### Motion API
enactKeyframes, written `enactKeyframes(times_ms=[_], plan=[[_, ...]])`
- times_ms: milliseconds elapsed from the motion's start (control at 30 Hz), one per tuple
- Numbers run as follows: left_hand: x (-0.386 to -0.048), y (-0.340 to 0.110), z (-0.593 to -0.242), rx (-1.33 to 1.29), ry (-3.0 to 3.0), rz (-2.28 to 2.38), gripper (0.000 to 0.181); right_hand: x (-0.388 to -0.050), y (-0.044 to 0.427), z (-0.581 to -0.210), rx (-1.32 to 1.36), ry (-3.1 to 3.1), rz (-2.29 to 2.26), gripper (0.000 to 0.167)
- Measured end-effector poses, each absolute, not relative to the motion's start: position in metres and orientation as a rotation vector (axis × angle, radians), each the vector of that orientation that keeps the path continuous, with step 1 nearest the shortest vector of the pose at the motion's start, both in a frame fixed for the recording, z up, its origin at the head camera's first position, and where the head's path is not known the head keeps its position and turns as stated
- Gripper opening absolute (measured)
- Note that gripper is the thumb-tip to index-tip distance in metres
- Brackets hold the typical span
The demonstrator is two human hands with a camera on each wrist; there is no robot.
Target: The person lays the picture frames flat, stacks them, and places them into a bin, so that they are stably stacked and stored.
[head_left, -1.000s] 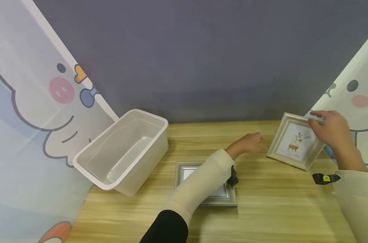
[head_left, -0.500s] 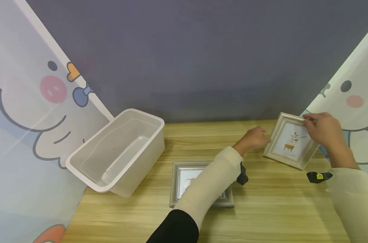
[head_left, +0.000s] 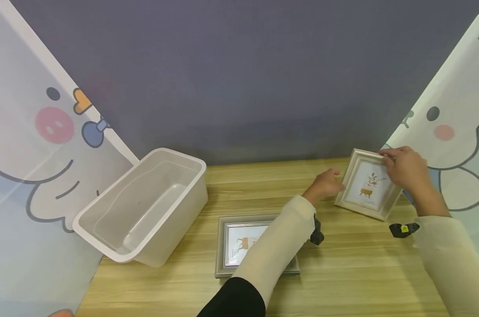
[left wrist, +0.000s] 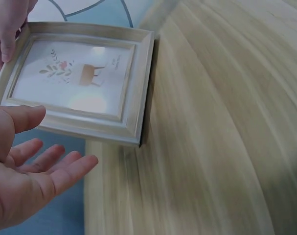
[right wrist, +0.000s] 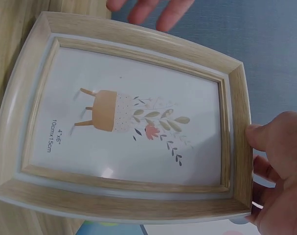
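Observation:
A pale wood-toned picture frame (head_left: 367, 187) with a print of a flowerpot on legs stands tilted at the right of the tabletop. At its top edge, my right hand (head_left: 407, 171) grips it, thumb on the front and fingers behind, as the right wrist view shows. My left hand (head_left: 326, 182) is by the frame's left side, fingers spread and loosely bent; in the left wrist view that hand (left wrist: 35, 171) holds nothing. A second, silver-grey picture frame (head_left: 222, 246) lies face up on the table, partly hidden under my left forearm.
A beige plastic bin (head_left: 184, 204) with nothing visible inside stands at the left on the wood-grain table (head_left: 164, 290). A dark grey panel (head_left: 243, 88) rises behind the table. Cartoon-printed sheets (head_left: 21, 207) flank both sides.
My left hand has moved right, close to the standing picture frame's side. The right hand keeps to the frame's top edge, its thumb now further over the front. The head view has shifted slightly.

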State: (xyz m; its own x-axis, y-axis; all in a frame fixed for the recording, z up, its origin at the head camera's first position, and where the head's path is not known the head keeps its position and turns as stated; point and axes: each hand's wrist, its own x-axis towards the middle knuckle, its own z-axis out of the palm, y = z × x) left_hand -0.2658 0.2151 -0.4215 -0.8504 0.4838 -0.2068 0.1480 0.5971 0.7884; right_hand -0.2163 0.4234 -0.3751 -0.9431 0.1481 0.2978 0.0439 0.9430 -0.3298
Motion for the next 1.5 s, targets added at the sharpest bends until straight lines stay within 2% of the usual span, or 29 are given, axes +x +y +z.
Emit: enactKeyframes(times_ms=[433, 767, 1100, 1500], plan=[[-0.267, 0.232, -0.431, 0.444, 2.41, 1.211, 0.052, -0.211, 0.42, -0.374, -0.144, -2.786, 0.456, 0.031], [-0.269, 0.234, -0.435, 0.42, 2.542, 1.14, 0.035, -0.212, 0.42, -0.378, -0.074, -2.752, 0.452, 0.029], [-0.272, 0.236, -0.441, 0.52, 2.576, 1.101, 0.035, -0.212, 0.418, -0.379, -0.092, -2.737, 0.432, 0.026], [-0.271, 0.236, -0.431, 0.664, 2.598, 1.023, 0.038, -0.21, 0.419, -0.375, -0.104, -2.642, 0.391, 0.023]])
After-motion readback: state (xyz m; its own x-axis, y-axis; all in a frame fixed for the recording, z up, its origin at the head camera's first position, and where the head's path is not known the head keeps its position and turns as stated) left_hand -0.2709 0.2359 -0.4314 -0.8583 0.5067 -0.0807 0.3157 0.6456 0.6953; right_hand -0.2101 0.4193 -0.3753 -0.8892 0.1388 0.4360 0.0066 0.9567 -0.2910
